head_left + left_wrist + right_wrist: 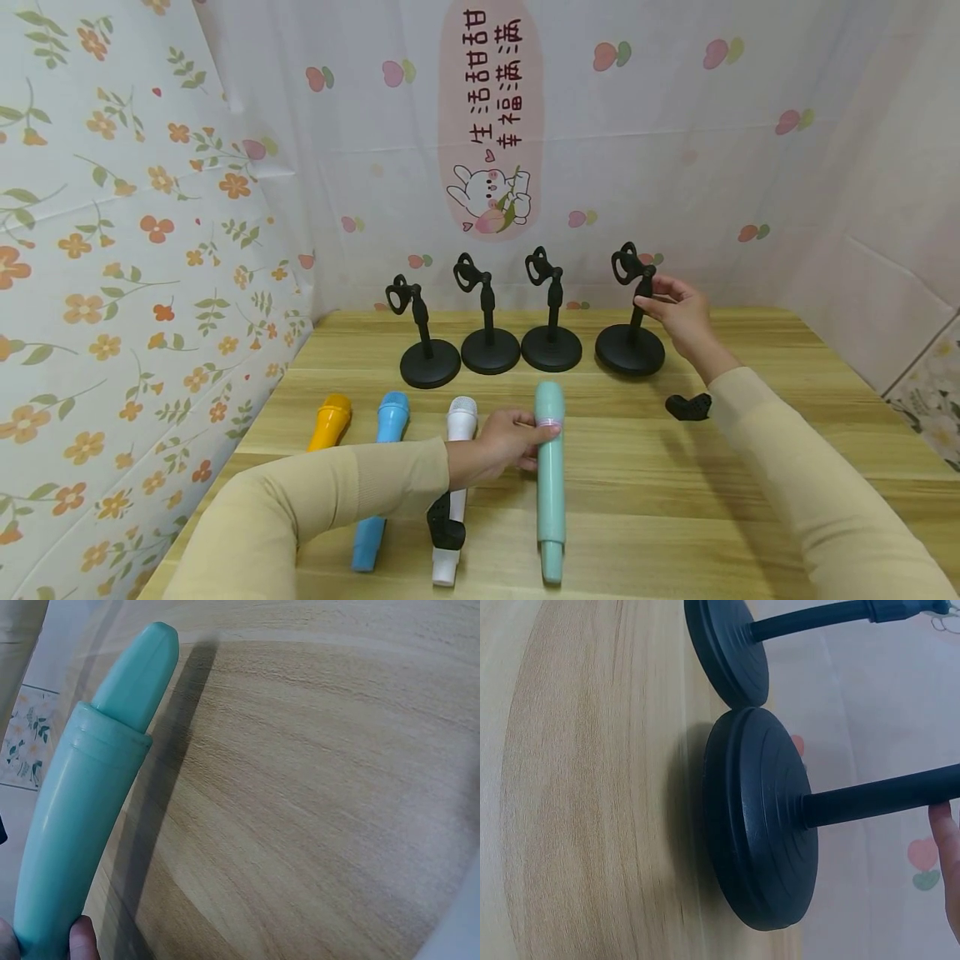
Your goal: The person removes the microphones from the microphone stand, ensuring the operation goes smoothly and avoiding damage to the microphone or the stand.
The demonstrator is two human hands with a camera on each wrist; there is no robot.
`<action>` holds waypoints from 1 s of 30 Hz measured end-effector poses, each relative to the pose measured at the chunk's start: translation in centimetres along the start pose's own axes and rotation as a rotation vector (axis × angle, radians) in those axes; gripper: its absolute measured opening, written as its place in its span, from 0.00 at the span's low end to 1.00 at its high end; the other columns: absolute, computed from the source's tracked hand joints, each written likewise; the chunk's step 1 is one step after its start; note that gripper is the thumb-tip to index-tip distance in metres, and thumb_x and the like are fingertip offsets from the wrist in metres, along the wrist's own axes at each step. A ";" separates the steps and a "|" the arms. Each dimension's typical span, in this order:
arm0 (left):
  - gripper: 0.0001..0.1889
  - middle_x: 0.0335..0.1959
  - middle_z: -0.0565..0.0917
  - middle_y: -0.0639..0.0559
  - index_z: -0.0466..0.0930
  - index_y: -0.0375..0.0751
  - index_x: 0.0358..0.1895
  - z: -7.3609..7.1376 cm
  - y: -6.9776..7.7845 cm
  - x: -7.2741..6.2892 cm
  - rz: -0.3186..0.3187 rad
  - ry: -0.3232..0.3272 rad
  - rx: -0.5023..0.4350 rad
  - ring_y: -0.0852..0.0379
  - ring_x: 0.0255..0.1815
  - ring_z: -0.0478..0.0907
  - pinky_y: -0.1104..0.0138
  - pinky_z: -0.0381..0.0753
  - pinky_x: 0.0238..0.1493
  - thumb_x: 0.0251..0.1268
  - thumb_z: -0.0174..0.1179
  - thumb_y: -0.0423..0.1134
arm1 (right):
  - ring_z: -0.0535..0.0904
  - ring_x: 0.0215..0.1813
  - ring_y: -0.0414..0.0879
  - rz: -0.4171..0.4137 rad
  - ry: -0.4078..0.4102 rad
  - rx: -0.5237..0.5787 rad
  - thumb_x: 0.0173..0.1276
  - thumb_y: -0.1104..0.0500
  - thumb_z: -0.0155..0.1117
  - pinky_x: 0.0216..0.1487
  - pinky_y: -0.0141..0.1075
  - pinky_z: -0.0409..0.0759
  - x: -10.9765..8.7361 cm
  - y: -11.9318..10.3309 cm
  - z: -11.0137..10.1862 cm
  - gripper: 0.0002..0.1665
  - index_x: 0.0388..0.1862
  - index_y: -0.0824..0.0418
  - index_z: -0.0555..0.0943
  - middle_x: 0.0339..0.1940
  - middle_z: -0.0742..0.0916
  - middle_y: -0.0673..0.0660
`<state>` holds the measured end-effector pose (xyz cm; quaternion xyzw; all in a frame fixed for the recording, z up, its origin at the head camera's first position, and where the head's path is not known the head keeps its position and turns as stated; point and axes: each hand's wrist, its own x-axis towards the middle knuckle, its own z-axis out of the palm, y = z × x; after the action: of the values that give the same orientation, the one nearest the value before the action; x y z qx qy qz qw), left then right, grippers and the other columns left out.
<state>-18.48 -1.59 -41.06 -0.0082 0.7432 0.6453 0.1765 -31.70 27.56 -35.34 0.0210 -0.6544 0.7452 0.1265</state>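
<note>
My left hand (512, 439) grips a mint-green microphone (551, 492) around its upper body, just below the head. In the left wrist view the microphone's tail end (139, 679) points up, with its shadow on the wood beside it. At the back right, my right hand (684, 315) pinches the pole of a black microphone stand (630, 350), below its ring-shaped clip. The right wrist view shows a fingertip (943, 817) against that pole and the round base (761, 817) with a shadow along its edge. The stand's clip holds nothing.
Three more black stands (430, 364) (490, 352) (552, 348) line the back of the wooden table (637, 500). Left of the green microphone lie white (462, 421), blue (392, 421) and yellow (330, 421) microphones, partly covered by my left arm. Patterned cloth (360, 100) hangs behind.
</note>
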 end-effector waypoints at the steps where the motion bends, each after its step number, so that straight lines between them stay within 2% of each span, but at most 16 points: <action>1: 0.15 0.29 0.83 0.44 0.79 0.31 0.42 0.0 0.0 0.0 -0.001 0.001 0.002 0.57 0.25 0.81 0.61 0.85 0.28 0.60 0.70 0.38 | 0.81 0.39 0.37 -0.001 0.000 -0.003 0.61 0.72 0.68 0.41 0.27 0.81 0.1 0.1 0.0 0.16 0.46 0.59 0.80 0.40 0.80 0.51; 12: 0.15 0.28 0.83 0.43 0.76 0.31 0.40 0.2 -0.1 0.1 -0.022 0.020 0.012 0.55 0.26 0.82 0.60 0.85 0.29 0.59 0.70 0.37 | 0.81 0.39 0.37 0.027 0.021 -0.040 0.60 0.68 0.71 0.41 0.27 0.81 0.5 0.8 -0.4 0.18 0.49 0.60 0.80 0.41 0.80 0.51; 17: 0.15 0.28 0.83 0.42 0.76 0.30 0.41 0.1 -0.1 0.1 -0.012 0.015 0.030 0.54 0.26 0.82 0.60 0.85 0.29 0.59 0.70 0.37 | 0.81 0.40 0.37 0.029 0.022 -0.057 0.60 0.66 0.71 0.41 0.27 0.81 0.6 1.1 -0.4 0.21 0.52 0.61 0.79 0.42 0.79 0.51; 30: 0.14 0.27 0.82 0.43 0.76 0.31 0.38 0.0 -0.7 0.6 -0.002 0.021 0.068 0.55 0.24 0.81 0.62 0.85 0.26 0.59 0.70 0.38 | 0.81 0.40 0.37 0.018 0.019 -0.095 0.61 0.67 0.70 0.50 0.36 0.78 0.8 1.8 -0.4 0.20 0.52 0.62 0.78 0.43 0.78 0.52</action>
<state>-18.87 -1.63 -41.89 -0.0098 0.7666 0.6194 0.1693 -32.86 27.86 -37.01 0.0022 -0.6881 0.7145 0.1267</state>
